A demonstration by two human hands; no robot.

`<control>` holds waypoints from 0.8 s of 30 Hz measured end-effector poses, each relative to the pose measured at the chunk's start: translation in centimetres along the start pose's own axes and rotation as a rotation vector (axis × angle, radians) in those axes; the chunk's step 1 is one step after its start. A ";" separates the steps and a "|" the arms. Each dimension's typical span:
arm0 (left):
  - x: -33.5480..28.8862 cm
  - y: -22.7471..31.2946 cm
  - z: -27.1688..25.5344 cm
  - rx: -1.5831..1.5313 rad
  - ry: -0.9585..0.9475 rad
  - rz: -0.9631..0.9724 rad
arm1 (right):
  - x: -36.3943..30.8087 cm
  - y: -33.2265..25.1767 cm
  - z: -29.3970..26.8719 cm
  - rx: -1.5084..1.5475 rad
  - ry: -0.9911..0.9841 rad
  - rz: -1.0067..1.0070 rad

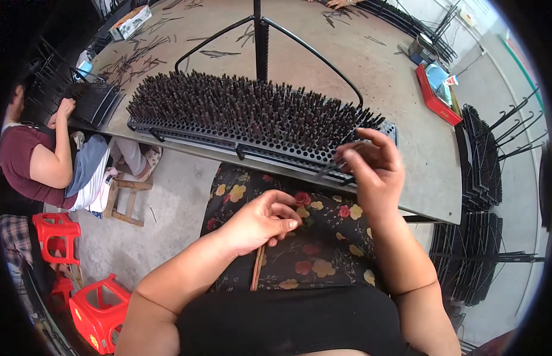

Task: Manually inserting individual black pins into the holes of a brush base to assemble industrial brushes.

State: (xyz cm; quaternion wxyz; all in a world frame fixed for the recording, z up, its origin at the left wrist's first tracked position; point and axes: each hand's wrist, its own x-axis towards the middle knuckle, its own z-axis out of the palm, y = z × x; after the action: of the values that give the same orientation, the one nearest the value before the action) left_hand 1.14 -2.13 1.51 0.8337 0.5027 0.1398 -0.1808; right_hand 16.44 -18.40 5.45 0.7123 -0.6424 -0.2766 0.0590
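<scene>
My left hand (265,218) is curled above the flowered cloth (323,261) on my lap. A few thin reddish-brown sticks (257,268) come out below its palm, held by the curled fingers. Raised at the right end of the rack, my right hand (377,169) pinches a few short dark sticks (332,169), smeared by motion. In front of me lies a long black perforated rack (193,137) on the table's edge. Its holes are densely filled with upright dark sticks (240,110); bare holes show along the near side and right end.
The table (400,118) bears scattered dark sticks (136,59) and a red tray (437,98). A black post (262,47) with bent arms rises behind the rack. At left a person (50,148) sits near red stools (101,308). Filled racks (481,160) are stacked at right.
</scene>
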 end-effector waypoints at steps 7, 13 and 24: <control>0.3 -0.1 -0.2 0.103 0.068 -0.027 | 1.0 2.1 -1.2 -0.421 0.036 -0.435; 0.3 -0.3 -0.5 0.093 0.053 -0.040 | 1.1 1.4 -1.3 -0.524 -0.180 -0.614; 0.3 -0.6 -1.2 0.110 0.054 -0.030 | 1.9 0.9 -1.4 -0.583 -0.139 -0.576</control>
State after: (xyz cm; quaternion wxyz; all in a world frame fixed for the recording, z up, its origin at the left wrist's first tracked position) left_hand 1.11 -1.33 0.40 0.7979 0.5502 0.1597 -0.1873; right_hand 18.97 -18.63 5.22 0.4677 -0.7080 -0.4975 -0.1803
